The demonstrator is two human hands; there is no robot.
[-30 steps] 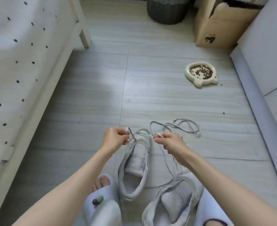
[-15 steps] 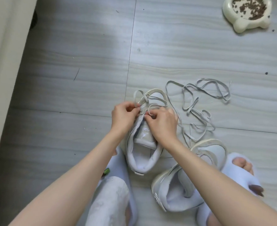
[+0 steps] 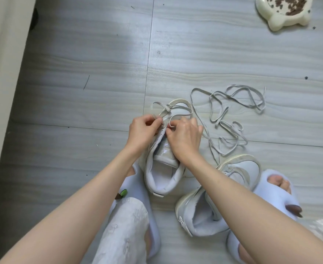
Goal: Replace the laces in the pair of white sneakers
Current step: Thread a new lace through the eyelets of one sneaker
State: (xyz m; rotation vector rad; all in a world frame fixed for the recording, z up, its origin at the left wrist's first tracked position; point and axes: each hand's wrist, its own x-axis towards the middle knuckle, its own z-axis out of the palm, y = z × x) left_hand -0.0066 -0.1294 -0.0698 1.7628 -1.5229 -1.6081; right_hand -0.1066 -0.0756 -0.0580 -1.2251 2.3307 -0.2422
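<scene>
Both hands meet at the centre of the frame over the front of one white sneaker (image 3: 163,168), which lies on the grey plank floor (image 3: 80,92) with its toe toward the top of the frame and its open collar toward the bottom. The left hand (image 3: 143,130) has its grip closed in a pinch on a flat grey-white lace (image 3: 168,108) at the shoe's left eyelet edge; the right hand (image 3: 185,136) has its fingers curled and pinches the same lace just beside it, above the tongue. That lace loops loosely over the toe of the shoe. To the right of centre a second lace (image 3: 233,103) lies in a loose tangle on the floor, trailing down toward the second sneaker (image 3: 204,212), which rests at lower right, partly under the right forearm. Two pale open-toed slippers (image 3: 277,189) sit on the person's feet either side of the shoes. A cream pet bowl (image 3: 282,21) with brown kibble sits at upper right.
</scene>
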